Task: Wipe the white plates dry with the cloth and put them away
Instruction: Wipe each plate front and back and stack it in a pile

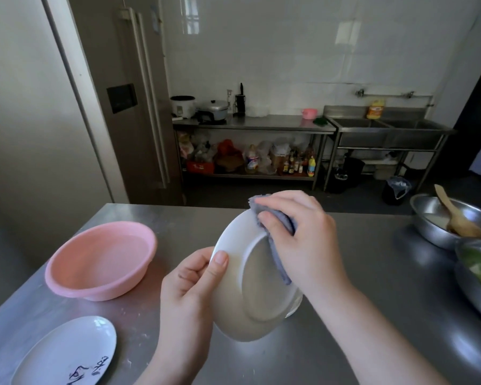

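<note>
Left of centre, the pink basin (100, 259) holds water. At centre, my left hand (190, 284) grips the tilted white plate (250, 287), underside showing; my right hand (300, 240) presses the grey cloth (278, 232) onto it.

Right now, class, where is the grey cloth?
In the head view, centre: the grey cloth is in the right hand, against the held white plate.

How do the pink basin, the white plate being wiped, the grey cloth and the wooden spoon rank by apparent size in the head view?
1. Pink basin and white plate: alike, and the plate is held nearer the camera, so unranked.
2. Grey cloth, partly hidden under the right hand.
3. Wooden spoon, farther off, so unsure.
</note>
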`<state>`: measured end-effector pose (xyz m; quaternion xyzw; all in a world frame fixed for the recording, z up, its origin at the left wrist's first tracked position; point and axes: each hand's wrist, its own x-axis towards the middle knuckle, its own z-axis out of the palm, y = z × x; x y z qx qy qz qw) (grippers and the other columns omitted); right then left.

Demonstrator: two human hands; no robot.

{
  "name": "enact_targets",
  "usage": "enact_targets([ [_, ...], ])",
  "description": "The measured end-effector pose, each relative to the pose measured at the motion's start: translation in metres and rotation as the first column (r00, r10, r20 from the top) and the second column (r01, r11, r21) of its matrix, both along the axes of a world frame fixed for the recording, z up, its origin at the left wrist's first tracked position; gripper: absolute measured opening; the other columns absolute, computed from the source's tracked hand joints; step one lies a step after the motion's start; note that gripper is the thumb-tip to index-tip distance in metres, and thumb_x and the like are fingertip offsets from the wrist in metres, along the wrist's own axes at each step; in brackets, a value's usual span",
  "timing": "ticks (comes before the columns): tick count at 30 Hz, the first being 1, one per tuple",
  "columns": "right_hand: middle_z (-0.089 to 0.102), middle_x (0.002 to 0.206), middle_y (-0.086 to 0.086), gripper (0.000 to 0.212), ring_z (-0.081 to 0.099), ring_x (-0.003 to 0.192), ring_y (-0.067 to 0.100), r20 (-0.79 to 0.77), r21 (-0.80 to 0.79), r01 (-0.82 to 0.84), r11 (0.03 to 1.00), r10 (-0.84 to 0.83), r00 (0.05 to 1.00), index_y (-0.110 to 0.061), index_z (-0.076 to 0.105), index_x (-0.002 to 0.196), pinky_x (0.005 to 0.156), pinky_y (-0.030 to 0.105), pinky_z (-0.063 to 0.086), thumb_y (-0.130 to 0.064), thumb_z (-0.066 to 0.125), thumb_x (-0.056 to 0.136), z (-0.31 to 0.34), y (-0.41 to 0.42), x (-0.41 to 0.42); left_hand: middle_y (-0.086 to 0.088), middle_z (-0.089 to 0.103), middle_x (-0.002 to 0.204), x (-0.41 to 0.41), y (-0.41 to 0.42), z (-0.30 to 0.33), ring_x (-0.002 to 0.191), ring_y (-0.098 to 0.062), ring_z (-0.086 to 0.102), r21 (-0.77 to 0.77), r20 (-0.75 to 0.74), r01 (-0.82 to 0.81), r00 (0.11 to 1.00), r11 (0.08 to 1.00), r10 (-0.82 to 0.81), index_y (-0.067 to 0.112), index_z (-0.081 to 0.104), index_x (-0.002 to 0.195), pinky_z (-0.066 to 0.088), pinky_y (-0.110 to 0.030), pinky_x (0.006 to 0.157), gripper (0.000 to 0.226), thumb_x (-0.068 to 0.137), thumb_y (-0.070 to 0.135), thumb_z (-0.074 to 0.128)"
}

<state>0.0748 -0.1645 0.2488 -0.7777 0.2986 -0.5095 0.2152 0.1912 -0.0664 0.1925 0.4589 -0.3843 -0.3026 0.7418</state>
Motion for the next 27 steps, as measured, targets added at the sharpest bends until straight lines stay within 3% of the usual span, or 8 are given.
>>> enact_targets([
  [5, 0.064, 0.102, -0.015, 0.024, 0.052, 0.101, 0.005, -0.096, -0.165, -0.070, 0.984, 0.054, 0.994, -0.024, 0.075, 0.101, 0.089, 0.011, 0.039, -0.010, 0.067, 0.083, -0.006, 0.011, -0.001, -0.014, 0.073, 0.083, 0.005, -0.001, 0.001, 0.072, -0.018, 0.066, 0.016, -0.041, 0.046, 0.998, 0.999, -0.045, 0.010, 0.076, 0.092, 0.052, -0.022, 0.061, 0.038, 0.076, 0.043, 0.069],
  [9, 0.064, 0.101, -0.020, 0.025, 0.055, 0.102, -0.001, -0.064, 0.093, -0.012, 0.996, 0.018, 0.998, -0.029, 0.074, 0.098, 0.088, 0.009, 0.040, -0.009, 0.066, 0.086, -0.007, -0.020, -0.015, -0.014, 0.070, 0.084, 0.007, -0.006, -0.005, 0.073, -0.020, 0.063, 0.082, -0.209, 0.062, 0.977, 0.995, -0.043, 0.003, 0.071, 0.085, 0.051, -0.021, 0.058, 0.032, 0.076, 0.033, 0.071],
  [13, 0.064, 0.097, -0.023, 0.028, 0.057, 0.097, -0.008, -0.013, 0.188, 0.050, 0.981, -0.049, 0.999, -0.032, 0.073, 0.092, 0.080, 0.002, 0.038, -0.006, 0.065, 0.086, -0.030, -0.025, -0.026, -0.008, 0.075, 0.097, 0.012, -0.009, -0.007, 0.085, -0.018, 0.072, 0.132, -0.418, 0.052, 0.909, 0.990, 0.008, 0.011, 0.078, 0.090, 0.057, -0.026, 0.063, 0.028, 0.087, 0.031, 0.059],
  [18, 0.064, 0.100, -0.023, 0.027, 0.059, 0.100, 0.005, 0.064, 0.113, 0.189, 0.975, -0.197, 0.978, -0.028, 0.075, 0.096, 0.085, 0.013, 0.041, -0.005, 0.067, 0.085, -0.068, -0.004, -0.028, 0.009, 0.073, 0.066, 0.007, -0.016, 0.001, 0.060, -0.001, 0.070, 0.154, -0.716, -0.036, 0.685, 0.987, 0.137, 0.020, 0.074, 0.048, 0.053, -0.020, 0.045, 0.052, 0.096, 0.017, 0.055],
  [20, 0.062, 0.104, -0.022, 0.026, 0.056, 0.100, 0.005, 0.054, 0.031, 0.216, 0.976, -0.218, 0.975, -0.024, 0.075, 0.100, 0.088, 0.012, 0.040, -0.007, 0.065, 0.083, -0.081, 0.011, -0.020, 0.010, 0.070, 0.058, 0.006, -0.020, 0.003, 0.051, 0.000, 0.067, 0.181, -0.785, -0.083, 0.588, 0.980, 0.195, 0.016, 0.072, 0.045, 0.050, -0.018, 0.039, 0.053, 0.096, 0.015, 0.057],
  [24, 0.060, 0.105, -0.015, 0.026, 0.052, 0.095, 0.009, -0.052, -0.187, 0.093, 0.978, -0.104, 0.993, -0.021, 0.074, 0.099, 0.085, 0.018, 0.044, -0.006, 0.065, 0.080, -0.092, 0.034, 0.001, -0.003, 0.070, 0.057, 0.006, -0.025, 0.007, 0.049, -0.013, 0.069, 0.221, -0.894, 0.026, 0.404, 0.975, 0.192, 0.005, 0.063, 0.085, 0.052, -0.025, 0.039, 0.023, 0.096, 0.025, 0.058],
  [27, 0.060, 0.105, -0.013, 0.024, 0.053, 0.091, 0.012, -0.190, -0.330, -0.055, 0.942, -0.009, 0.982, -0.023, 0.072, 0.096, 0.078, 0.023, 0.047, -0.009, 0.058, 0.084, -0.089, 0.038, 0.010, -0.023, 0.071, 0.076, 0.011, -0.025, 0.004, 0.069, -0.030, 0.069, 0.208, -0.945, 0.179, 0.289, 0.962, 0.151, -0.003, 0.058, 0.114, 0.049, -0.023, 0.037, 0.042, 0.095, 0.035, 0.057],
])
